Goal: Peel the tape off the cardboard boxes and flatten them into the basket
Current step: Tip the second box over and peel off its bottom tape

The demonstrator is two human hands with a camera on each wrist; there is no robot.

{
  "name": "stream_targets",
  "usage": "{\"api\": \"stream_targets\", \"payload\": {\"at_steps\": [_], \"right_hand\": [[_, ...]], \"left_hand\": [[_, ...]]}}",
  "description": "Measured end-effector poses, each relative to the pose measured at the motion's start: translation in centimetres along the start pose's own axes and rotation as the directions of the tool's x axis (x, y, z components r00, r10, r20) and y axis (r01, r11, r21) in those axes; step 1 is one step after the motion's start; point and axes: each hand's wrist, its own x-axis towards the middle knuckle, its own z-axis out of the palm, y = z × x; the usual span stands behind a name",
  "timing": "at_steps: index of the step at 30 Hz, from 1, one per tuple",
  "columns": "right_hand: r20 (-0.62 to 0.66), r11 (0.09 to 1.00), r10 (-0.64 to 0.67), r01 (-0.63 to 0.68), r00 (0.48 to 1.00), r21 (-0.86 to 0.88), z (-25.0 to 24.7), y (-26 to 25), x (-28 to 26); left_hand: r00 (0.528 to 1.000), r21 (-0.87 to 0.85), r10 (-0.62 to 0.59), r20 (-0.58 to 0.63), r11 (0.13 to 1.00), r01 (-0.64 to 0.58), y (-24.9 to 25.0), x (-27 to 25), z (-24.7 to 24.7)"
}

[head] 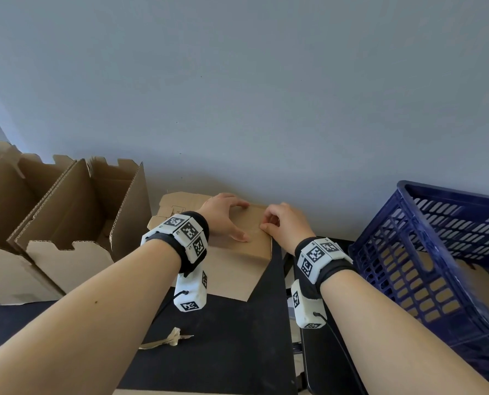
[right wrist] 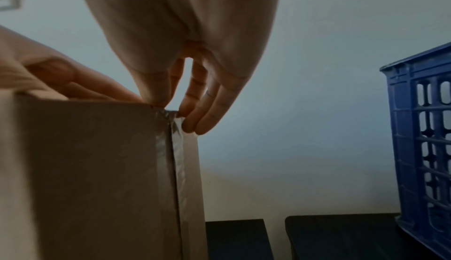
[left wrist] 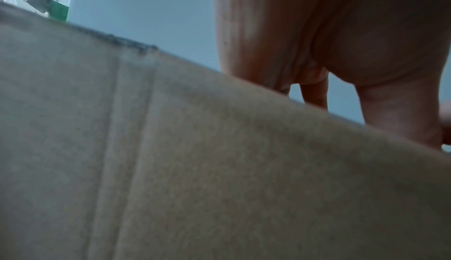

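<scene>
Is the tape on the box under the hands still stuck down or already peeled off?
Still on. In the right wrist view the tape runs down the box seam, with the right hand picking at its top end.

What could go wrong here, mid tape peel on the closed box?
1. The right hand fingers pick at only the tape end at the box corner; it may tear short.
2. The left hand alone steadies the box; a hard pull could slide it toward the table gap.
3. A discarded tape strip lies nearby and could stick to a forearm.
</scene>
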Motion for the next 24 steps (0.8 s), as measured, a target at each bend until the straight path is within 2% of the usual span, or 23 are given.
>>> {"api": "stream_targets", "payload": {"at_steps": [5, 14, 24], "right_hand": [[-0.05, 0.998, -0.03, 0.033, 0.998, 0.053, 0.35, 0.32, -0.44], [-0.097, 0.999, -0.038, 0.04, 0.995, 0.025, 0.87, 0.59, -0.45], [0.026, 0.996, -0.061, 0.063, 0.998, -0.061, -0.05, 0.25, 0.18]], "left_hand": [[1.0, 0.0, 0.002, 0.008, 1.0, -0.002, 0.06, -0.11, -0.02], [1.0, -0.005, -0.013, -0.002, 1.0, 0.013, 0.07, 0.0, -0.01], [1.0, -0.022, -0.01, -0.009, 1.0, 0.009, 0.21, -0.17, 0.09]]}}
